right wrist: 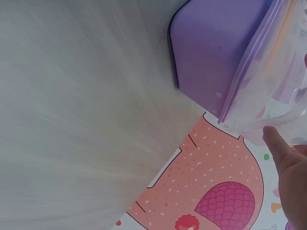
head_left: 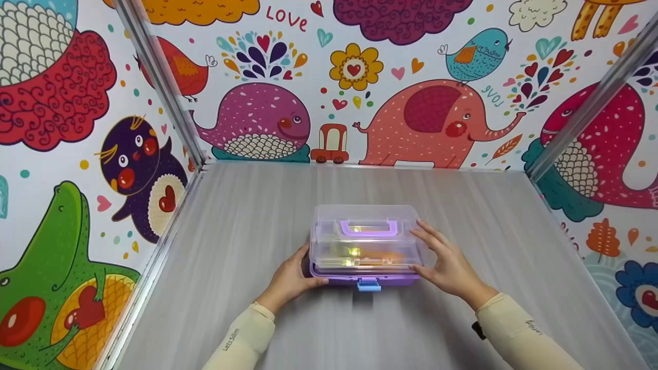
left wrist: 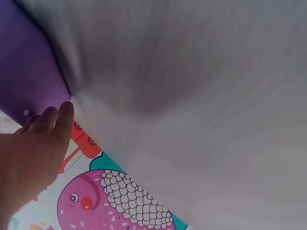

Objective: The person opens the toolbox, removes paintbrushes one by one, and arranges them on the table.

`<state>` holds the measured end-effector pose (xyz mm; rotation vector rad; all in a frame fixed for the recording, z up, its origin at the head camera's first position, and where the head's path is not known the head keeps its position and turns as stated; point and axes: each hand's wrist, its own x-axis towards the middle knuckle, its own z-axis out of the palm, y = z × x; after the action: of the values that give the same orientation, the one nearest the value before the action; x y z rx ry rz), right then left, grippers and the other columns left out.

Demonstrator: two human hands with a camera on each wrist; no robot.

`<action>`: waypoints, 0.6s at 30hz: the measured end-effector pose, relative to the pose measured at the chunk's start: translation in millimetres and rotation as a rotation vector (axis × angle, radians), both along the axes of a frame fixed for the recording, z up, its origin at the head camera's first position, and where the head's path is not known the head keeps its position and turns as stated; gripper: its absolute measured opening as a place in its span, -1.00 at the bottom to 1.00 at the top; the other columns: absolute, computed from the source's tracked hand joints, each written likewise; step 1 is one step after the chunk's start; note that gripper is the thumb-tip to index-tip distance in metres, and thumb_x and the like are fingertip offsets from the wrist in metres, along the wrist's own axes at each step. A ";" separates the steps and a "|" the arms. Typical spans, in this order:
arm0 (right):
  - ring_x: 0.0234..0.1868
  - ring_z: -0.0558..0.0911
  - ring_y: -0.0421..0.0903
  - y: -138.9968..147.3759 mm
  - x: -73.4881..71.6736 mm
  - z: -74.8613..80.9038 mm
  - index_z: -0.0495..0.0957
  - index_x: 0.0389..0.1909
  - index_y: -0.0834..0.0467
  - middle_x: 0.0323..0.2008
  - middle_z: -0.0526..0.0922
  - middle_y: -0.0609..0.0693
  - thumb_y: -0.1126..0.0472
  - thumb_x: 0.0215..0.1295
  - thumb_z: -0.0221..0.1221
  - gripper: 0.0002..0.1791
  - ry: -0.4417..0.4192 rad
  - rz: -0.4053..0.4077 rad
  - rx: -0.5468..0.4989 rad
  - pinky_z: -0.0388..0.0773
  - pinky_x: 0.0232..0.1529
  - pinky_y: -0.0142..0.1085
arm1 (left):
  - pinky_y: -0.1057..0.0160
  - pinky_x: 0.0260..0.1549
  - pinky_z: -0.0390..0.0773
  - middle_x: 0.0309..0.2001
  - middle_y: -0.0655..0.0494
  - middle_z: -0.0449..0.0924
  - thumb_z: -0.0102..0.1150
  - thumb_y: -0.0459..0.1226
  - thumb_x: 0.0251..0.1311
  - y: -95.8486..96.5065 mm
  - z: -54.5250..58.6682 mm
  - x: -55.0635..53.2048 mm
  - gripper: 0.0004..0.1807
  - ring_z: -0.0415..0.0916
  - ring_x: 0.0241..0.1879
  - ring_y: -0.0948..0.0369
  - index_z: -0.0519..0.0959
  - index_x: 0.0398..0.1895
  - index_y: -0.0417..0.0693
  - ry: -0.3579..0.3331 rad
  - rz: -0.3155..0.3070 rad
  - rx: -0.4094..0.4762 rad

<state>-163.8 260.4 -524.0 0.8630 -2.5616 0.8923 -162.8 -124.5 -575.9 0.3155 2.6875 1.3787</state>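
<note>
A purple storage box (head_left: 339, 280) with a clear lid (head_left: 329, 216) stands on the table. On the lid lies a purple handle (head_left: 368, 234), and a blue latch (head_left: 369, 285) sticks out at the front. Yellow and orange contents show blurrily through the plastic. My left hand (head_left: 292, 277) holds the box's left side, thumb at the front rim and fingers along the purple wall (left wrist: 29, 62). With thumb and fingers spread along the right edge, my right hand (head_left: 450, 262) grips the clear lid. The right wrist view shows a fingertip against the clear plastic (right wrist: 254, 132).
The grey wood-grain table (head_left: 247, 205) spreads around the box. Printed cartoon panels stand behind it (head_left: 329, 103) and on both sides, joined by metal corner strips (head_left: 159, 82).
</note>
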 end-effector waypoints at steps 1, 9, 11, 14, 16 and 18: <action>0.36 0.38 0.12 -0.1 -0.5 -0.3 0.36 0.43 0.06 0.47 0.24 0.13 0.30 -0.10 0.57 -0.02 0.006 0.001 -0.009 0.61 0.03 -0.01 | -0.15 0.34 0.24 0.39 -0.27 0.29 0.60 0.03 -0.15 -0.2 -0.6 -0.3 0.19 0.24 0.37 -0.17 0.17 0.51 -0.22 0.001 -0.002 -0.002; 0.38 0.35 0.16 -0.4 -2.7 1.3 0.33 0.44 0.05 0.48 0.22 0.11 0.25 -0.04 0.55 -0.04 -0.039 0.000 -0.013 0.58 0.04 0.05 | -0.14 0.37 0.18 0.43 -0.23 0.24 0.59 0.03 -0.13 -0.7 0.9 0.3 0.19 0.18 0.41 -0.15 0.14 0.54 -0.16 -0.043 0.001 0.006; 0.38 0.34 0.17 -0.1 -3.4 2.9 0.32 0.45 0.06 0.48 0.22 0.12 0.23 -0.01 0.54 -0.05 -0.046 0.002 -0.006 0.58 0.04 0.05 | -0.14 0.38 0.16 0.45 -0.21 0.22 0.59 0.01 -0.11 -0.3 2.1 0.7 0.18 0.15 0.42 -0.14 0.13 0.54 -0.14 -0.068 0.010 0.008; 0.37 0.35 0.16 0.8 -5.0 6.1 0.32 0.45 0.07 0.48 0.22 0.12 0.24 -0.02 0.54 -0.05 -0.054 0.003 -0.009 0.59 0.05 0.04 | -0.12 0.39 0.14 0.47 -0.19 0.19 0.58 -0.02 -0.09 1.0 4.0 0.6 0.17 0.12 0.44 -0.12 0.11 0.56 -0.12 -0.109 0.026 0.008; 0.37 0.36 0.14 1.4 -6.8 8.2 0.32 0.44 0.07 0.47 0.24 0.12 0.24 -0.02 0.55 -0.04 -0.058 0.002 -0.016 0.58 0.05 0.02 | -0.13 0.39 0.14 0.47 -0.20 0.18 0.58 -0.03 -0.08 1.8 5.2 0.6 0.17 0.11 0.44 -0.13 0.11 0.55 -0.14 -0.118 0.028 0.006; 0.37 0.37 0.12 1.5 -8.8 10.9 0.33 0.44 0.07 0.47 0.24 0.10 0.25 -0.03 0.55 -0.04 -0.072 -0.005 -0.028 0.57 0.07 0.01 | -0.13 0.39 0.14 0.47 -0.21 0.19 0.58 -0.02 -0.08 2.5 6.3 0.5 0.17 0.12 0.44 -0.14 0.10 0.55 -0.17 -0.122 0.028 0.004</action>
<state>-172.5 261.9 -513.2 0.8303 -2.6045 0.9724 -162.2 -122.0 -569.5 0.1879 2.6000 1.3639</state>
